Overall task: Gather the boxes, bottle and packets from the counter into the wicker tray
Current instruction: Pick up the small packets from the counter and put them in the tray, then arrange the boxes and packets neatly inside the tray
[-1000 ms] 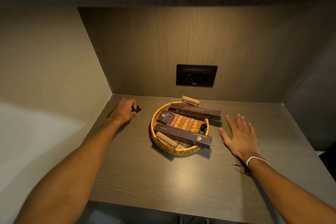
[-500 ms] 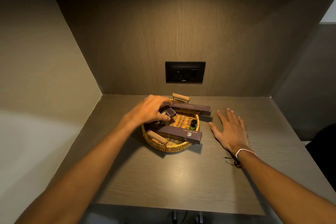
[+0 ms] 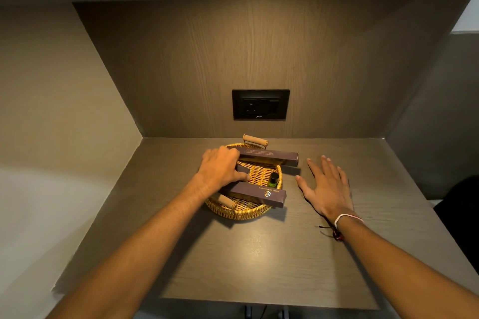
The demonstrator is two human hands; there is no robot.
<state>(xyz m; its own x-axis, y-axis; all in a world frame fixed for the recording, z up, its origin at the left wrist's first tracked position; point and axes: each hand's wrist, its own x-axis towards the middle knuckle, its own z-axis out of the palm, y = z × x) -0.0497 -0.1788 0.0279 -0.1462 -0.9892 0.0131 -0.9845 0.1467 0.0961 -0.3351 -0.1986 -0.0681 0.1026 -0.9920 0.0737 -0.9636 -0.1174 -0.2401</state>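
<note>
Both forearms come in bare — no sleeves anywhere in view, no rings on any of the fingers. The left hand (image 3: 220,168) wears nothing at all. Well back from the fingers of the right hand (image 3: 327,188), a pale, pinkish-white band (image 3: 346,218) circles the wrist — and just behind it sits a dark cord with a small red bead (image 3: 337,235), its loose ends trailing out to the side.

Round wicker tray (image 3: 243,212) on grey wood-grain worktop (image 3: 272,254), before black wall socket (image 3: 260,104); two long brown boxes (image 3: 268,156) across its rim, small green bottle (image 3: 273,179) between them.
</note>
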